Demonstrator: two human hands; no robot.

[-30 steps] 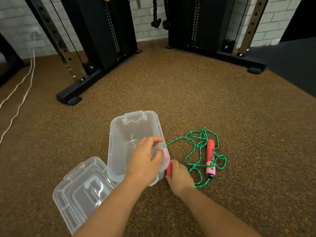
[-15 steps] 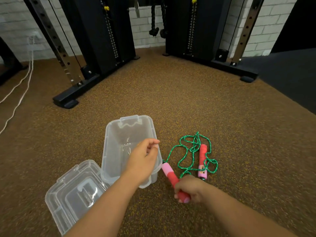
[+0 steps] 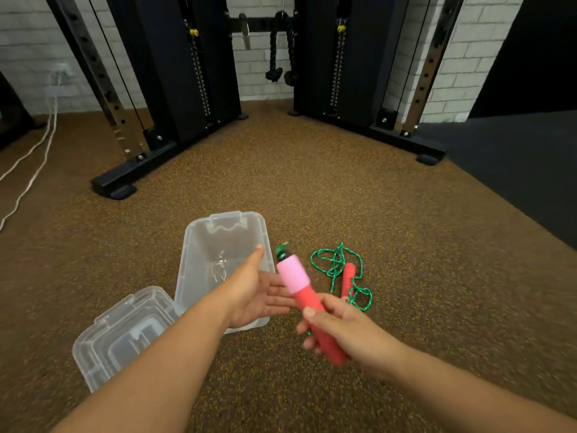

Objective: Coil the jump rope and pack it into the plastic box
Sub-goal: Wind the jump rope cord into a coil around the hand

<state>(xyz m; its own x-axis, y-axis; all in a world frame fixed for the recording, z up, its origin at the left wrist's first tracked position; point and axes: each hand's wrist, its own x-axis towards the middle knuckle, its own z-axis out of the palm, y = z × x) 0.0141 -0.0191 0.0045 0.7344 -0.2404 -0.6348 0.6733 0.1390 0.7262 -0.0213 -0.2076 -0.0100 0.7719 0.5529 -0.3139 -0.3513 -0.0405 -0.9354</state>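
My right hand point(image 3: 346, 334) grips a red and pink jump rope handle point(image 3: 299, 289), lifted off the floor and tilted up to the left. The green rope point(image 3: 335, 265) lies in loose loops on the floor to the right, around the second red handle point(image 3: 347, 278). My left hand point(image 3: 254, 292) is open with fingers spread, palm turned toward the lifted handle, just over the near right corner of the clear plastic box point(image 3: 199, 245). The box stands open and holds nothing.
The clear lid point(image 3: 125, 332) lies on the floor to the left of the box. Black gym machine frames point(image 3: 131, 170) stand at the back on both sides. White cables point(image 3: 34, 164) run along the far left. A dark mat point(image 3: 515, 170) borders the right.
My right hand has raised the handle off the floor toward me. My left hand has let go of the box rim and opened beside the handle.
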